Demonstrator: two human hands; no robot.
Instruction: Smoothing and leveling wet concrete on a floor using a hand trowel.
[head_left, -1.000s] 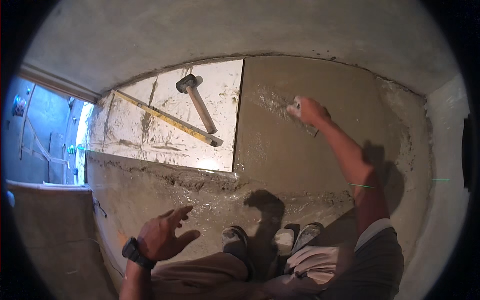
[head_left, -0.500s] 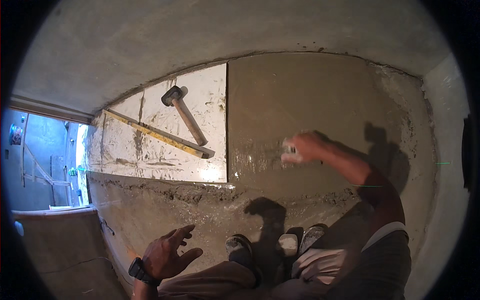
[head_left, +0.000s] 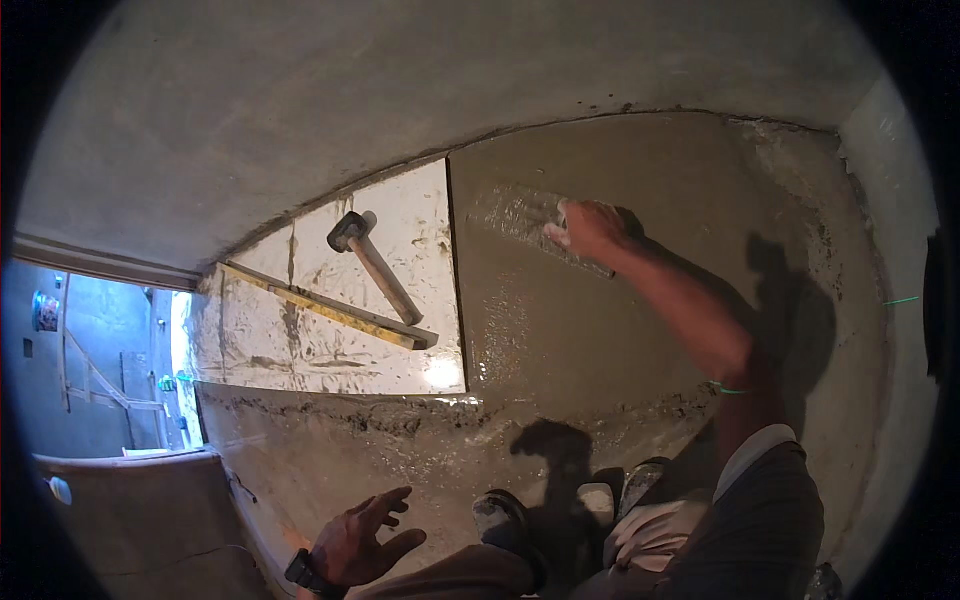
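Note:
My right hand is closed on the handle of a flat metal trowel. Its blade lies on the layer of wet grey mortar, slanting across it, and wet streaks show around it. The handle is mostly covered by my fingers. My left hand hangs above the rough floor near my left leg, fingers apart and holding nothing. A dark watch is on that wrist.
White, mortar-smeared tiles border the mortar on the left. A wooden-handled hammer and a yellow spirit level rest on them. Walls rise behind and at right. My shoes stand near the mortar's ragged front edge. A bright doorway opens at left.
My right hand has slid the trowel farther away across the mortar, toward the back wall. My left hand stays open and sits lower in the picture. The whole view has shifted slightly.

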